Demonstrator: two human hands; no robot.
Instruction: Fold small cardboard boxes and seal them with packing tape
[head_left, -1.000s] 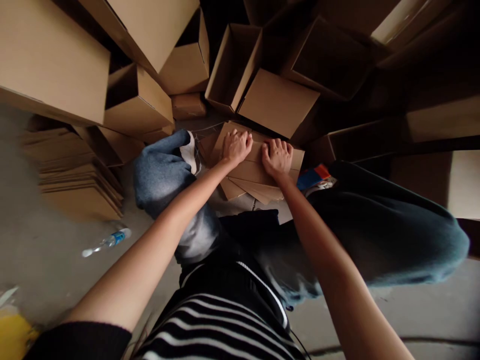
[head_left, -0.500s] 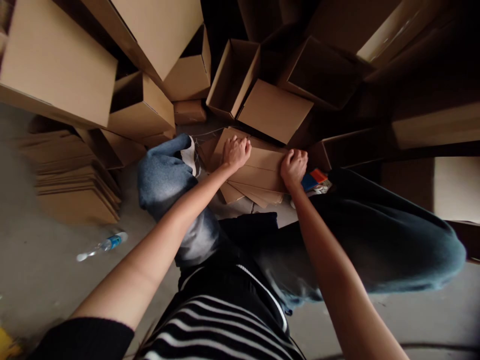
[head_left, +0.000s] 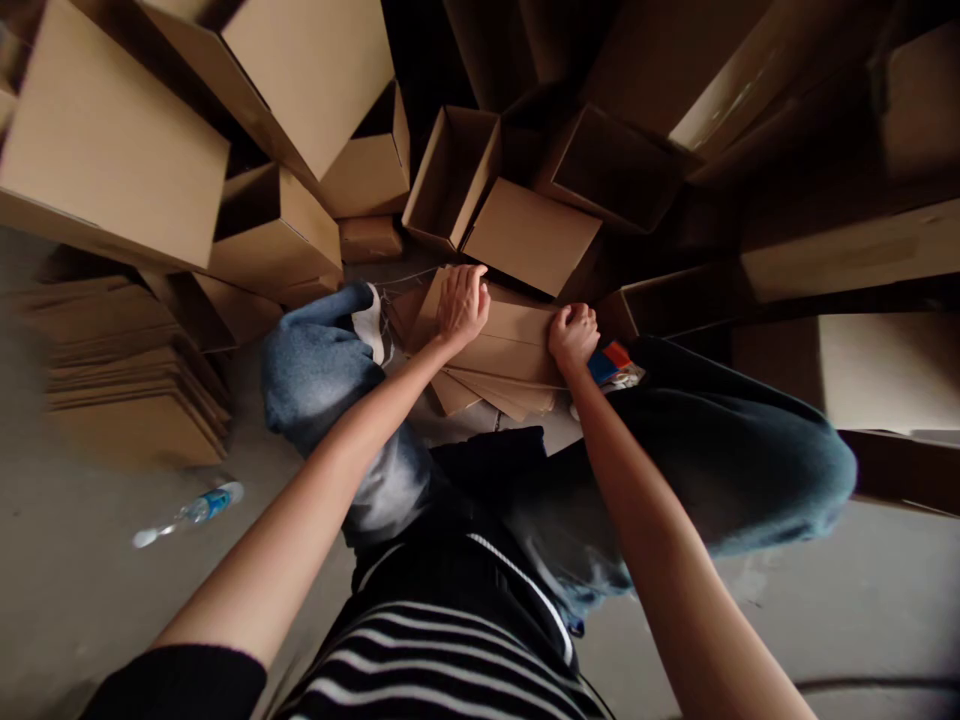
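A flattened brown cardboard box lies in several layers between my knees. My left hand has its fingers curled over the sheet's upper edge. My right hand is closed at the sheet's right edge, and its fingers hide the exact grip. Just beyond the sheet sits an open cardboard box with its flap raised.
Open cardboard boxes crowd the far side, and a stack of flat cardboard sits at left. A plastic water bottle lies on the concrete floor. A small blue and red item sits by my right knee.
My right hand has gone from lying spread on the sheet to closed at its right edge. My left hand has lifted its fingers slightly, and the whole view has drifted left.
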